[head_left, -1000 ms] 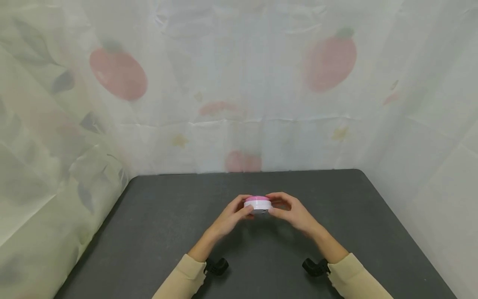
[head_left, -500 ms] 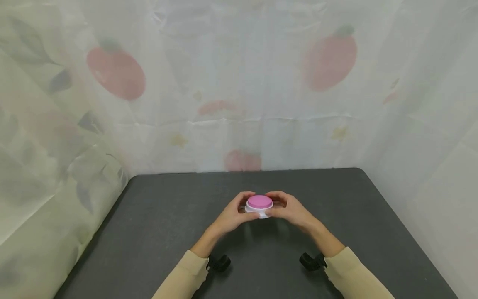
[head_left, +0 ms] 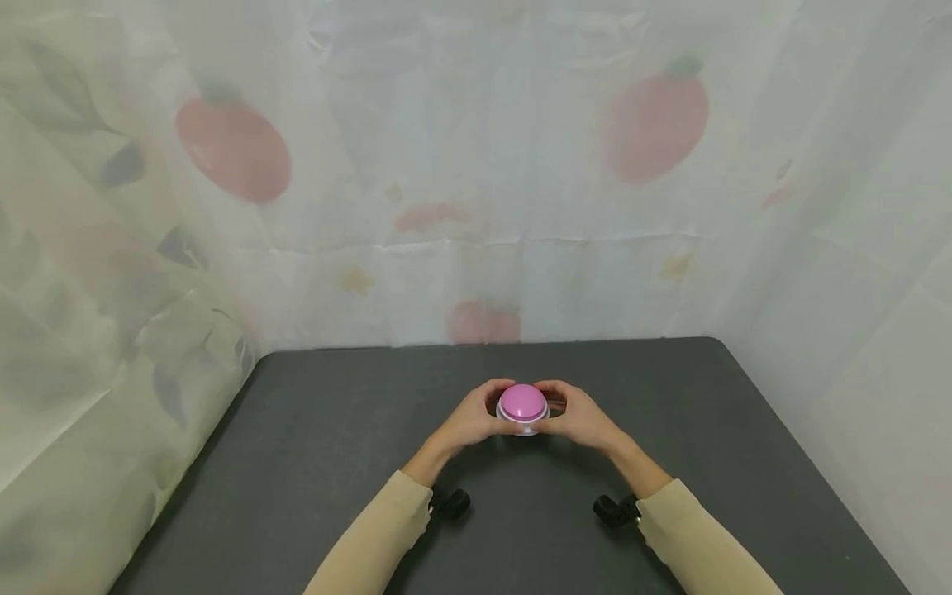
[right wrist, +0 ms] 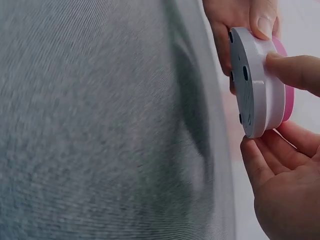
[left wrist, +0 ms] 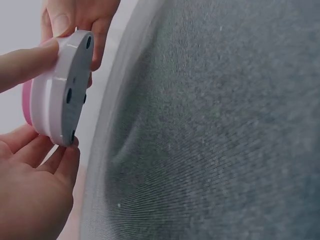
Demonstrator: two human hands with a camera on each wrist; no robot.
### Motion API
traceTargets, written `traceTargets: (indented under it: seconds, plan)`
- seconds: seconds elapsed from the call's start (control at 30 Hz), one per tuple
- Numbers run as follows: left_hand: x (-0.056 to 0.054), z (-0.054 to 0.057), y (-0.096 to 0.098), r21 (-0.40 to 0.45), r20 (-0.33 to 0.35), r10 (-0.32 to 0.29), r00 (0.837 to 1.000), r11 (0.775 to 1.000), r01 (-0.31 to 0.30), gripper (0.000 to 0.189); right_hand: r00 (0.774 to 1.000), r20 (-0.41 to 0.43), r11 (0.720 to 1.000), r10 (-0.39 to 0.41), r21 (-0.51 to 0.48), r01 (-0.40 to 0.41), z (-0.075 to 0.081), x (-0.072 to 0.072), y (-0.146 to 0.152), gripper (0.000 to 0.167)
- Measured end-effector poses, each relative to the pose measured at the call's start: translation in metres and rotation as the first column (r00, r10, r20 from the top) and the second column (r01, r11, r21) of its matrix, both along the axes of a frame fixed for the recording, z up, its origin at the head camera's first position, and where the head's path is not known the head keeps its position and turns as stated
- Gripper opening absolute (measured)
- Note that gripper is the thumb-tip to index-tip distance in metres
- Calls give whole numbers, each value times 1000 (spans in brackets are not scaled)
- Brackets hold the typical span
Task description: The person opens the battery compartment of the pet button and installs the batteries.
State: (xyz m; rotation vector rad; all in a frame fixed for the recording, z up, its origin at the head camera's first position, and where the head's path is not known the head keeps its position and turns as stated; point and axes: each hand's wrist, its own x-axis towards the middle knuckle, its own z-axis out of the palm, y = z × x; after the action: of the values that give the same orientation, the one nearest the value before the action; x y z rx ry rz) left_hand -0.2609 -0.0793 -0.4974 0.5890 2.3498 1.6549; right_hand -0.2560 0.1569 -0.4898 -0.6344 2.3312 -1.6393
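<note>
A round push button with a pink domed top and a white base is held up over the dark table, near the middle of the head view. My left hand grips its left side, thumb on the near edge and fingers behind. On the opposite side, my right hand grips it the same way. Both thumbs lie close together on the white base in the left wrist view. The grey underside, with small dark round spots, faces the table in the right wrist view.
The dark grey table stretches out all round the hands. Behind it hangs a pale curtain with fruit prints, and a greenish curtain borders the left. Black wrist cameras stick out from both beige sleeves.
The push button has tilted from nearly edge-on until its pink top faces the head camera more. Both hands turned with it and kept their grip; it shifted slightly right.
</note>
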Motion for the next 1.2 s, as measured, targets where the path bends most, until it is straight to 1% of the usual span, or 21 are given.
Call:
traceTargets:
  seconds: [0.1,0.2,0.37,0.53,0.63,0.77,0.83,0.93,1.03,1.1,1.17,1.2]
  plan:
    - [-4,-6,0,-4,29,-4,1000,1000,4,74,1000,6,1000,2,10,-2,-8,-5,0,68]
    - [-5,-12,0,-17,57,-5,998,1000,6,72,1000,4,999,24,28,-24,-17,-9,1,68]
    - [-6,-17,-1,-36,67,-9,998,999,11,67,999,-4,996,54,66,-54,-23,-12,1,67]
    - [-7,-18,-1,-40,38,-25,999,999,26,66,998,-46,993,43,109,-38,-26,-12,1,67]
    - [-6,-18,-2,-55,6,-27,1000,998,28,66,996,-68,992,48,118,-40,-26,-12,0,68]
    - [-4,-17,-6,-93,-30,-8,1000,996,5,69,993,-109,992,34,126,-20,-25,-13,2,68]
    - [-3,-16,-9,-131,-51,9,999,991,-16,71,990,-136,989,19,146,1,-22,-12,4,67]
    - [3,-13,-17,-220,-96,29,995,974,-50,75,981,-193,975,0,219,43,-15,-8,9,62]
    - [10,-9,-24,-307,-147,44,988,948,-88,78,968,-249,945,-20,311,99,-8,-2,15,58]
    - [15,-7,-29,-365,-178,57,982,923,-120,80,959,-279,919,-38,368,143,-4,2,20,57]
    - [19,-4,-34,-413,-212,69,975,898,-154,82,951,-304,896,-51,406,178,-2,5,26,58]
    - [21,-3,-37,-439,-232,73,970,882,-172,83,946,-320,884,-55,425,196,-2,7,28,59]
